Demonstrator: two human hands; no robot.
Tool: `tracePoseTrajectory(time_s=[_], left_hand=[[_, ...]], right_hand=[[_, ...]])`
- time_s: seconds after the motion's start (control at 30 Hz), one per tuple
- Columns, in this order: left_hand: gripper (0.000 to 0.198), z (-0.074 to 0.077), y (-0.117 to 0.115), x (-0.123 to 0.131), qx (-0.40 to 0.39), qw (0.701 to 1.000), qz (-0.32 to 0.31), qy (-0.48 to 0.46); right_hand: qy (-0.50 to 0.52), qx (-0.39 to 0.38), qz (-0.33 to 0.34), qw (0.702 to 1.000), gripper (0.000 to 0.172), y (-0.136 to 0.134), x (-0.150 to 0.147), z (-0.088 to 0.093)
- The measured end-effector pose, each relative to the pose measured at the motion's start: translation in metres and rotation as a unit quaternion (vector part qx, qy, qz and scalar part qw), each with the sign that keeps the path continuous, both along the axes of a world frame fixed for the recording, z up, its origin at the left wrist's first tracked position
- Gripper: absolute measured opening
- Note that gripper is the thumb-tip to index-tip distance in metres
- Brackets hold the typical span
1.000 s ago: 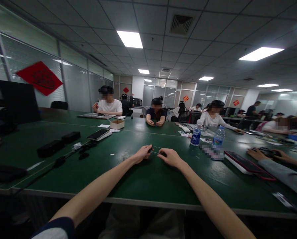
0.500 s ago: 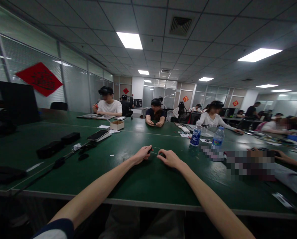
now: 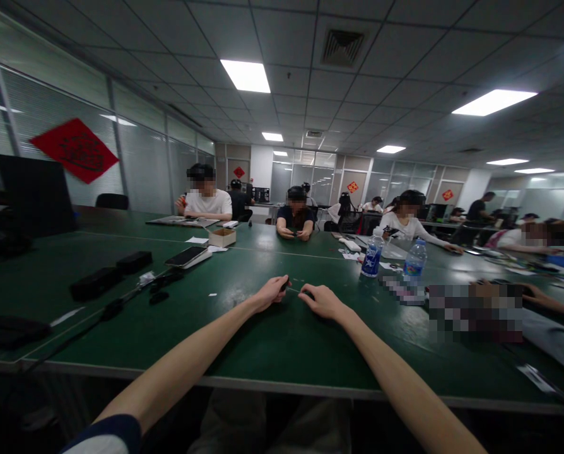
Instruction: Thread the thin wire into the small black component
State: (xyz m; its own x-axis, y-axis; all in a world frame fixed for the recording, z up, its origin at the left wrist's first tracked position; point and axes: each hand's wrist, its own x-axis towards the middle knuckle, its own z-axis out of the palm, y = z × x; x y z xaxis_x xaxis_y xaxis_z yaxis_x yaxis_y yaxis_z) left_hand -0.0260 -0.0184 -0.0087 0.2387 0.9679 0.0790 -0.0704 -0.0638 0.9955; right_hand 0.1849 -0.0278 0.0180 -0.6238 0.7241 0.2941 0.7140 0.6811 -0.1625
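Here, my left hand (image 3: 271, 292) and right hand (image 3: 323, 301) on green table (image 3: 263, 343), each pinching one dark end of thin cord (image 3: 294, 290); likely light, limp, best gripped at ends.

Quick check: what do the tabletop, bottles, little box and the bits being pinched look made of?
Tabletop: painted board, seemingly; green semi-gloss mirroring ceiling lights. Bottles: clear plastic, see-through walls. Box: cardboard, matte tan. Small dark pieces pinched in left hand and right hand: too small to tell.
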Motion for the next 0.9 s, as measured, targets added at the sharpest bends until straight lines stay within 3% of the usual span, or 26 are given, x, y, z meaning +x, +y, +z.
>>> tracePoseTrajectory(time_s=[0.37, 0.9], left_hand=[[0.043, 0.0045, -0.0049, 0.002, -0.004, 1.0, 0.007, 0.016], [0.043, -0.0014, 0.0013, -0.0002, 0.004, 1.0, -0.007, -0.003]], right_hand=[[-0.004, -0.009, -0.007, 1.0, 0.035, -0.0026, -0.0003, 0.0026], [-0.001, 0.001, -0.004, 1.0, 0.036, -0.0004, -0.0004, 0.0001]])
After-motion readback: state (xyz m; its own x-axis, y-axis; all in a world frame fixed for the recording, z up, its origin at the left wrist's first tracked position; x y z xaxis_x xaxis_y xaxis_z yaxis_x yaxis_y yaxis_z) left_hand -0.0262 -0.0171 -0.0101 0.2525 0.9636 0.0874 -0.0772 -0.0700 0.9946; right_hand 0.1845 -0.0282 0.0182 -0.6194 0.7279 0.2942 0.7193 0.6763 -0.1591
